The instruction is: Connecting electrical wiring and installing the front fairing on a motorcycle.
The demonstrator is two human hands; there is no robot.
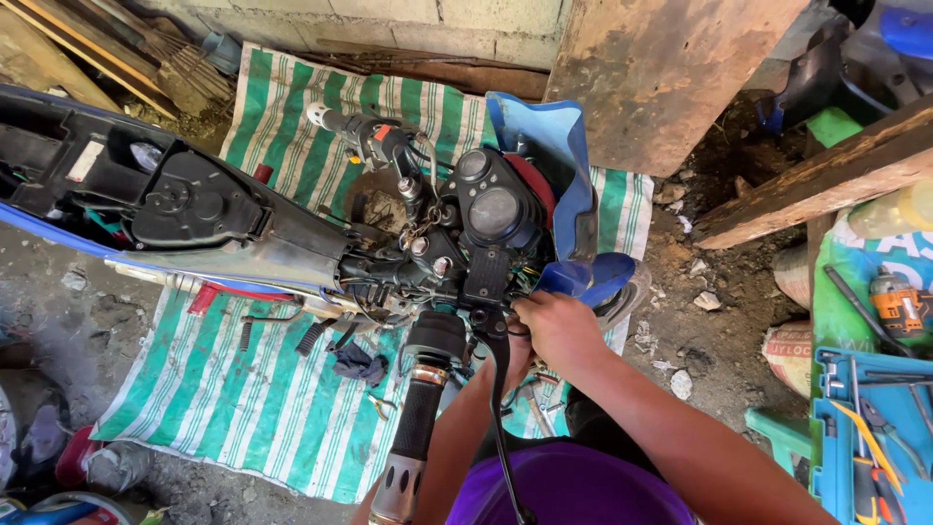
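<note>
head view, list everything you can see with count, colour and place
motorcycle: one, black and blue, stripped, lying across the middle
instrument cluster: one, black, at the handlebars
handlebar grip: one, black, bottom centre
brake lever: one, black, beside the grip
tarp: one, green and white striped, under the motorcycle
plank: one, brown, right
toolbox: one, blue, lower right
drill: one, orange and black, right edge
left hand: mostly hidden behind the lever
right hand: at the wiring under the cluster; grip unclear
</note>
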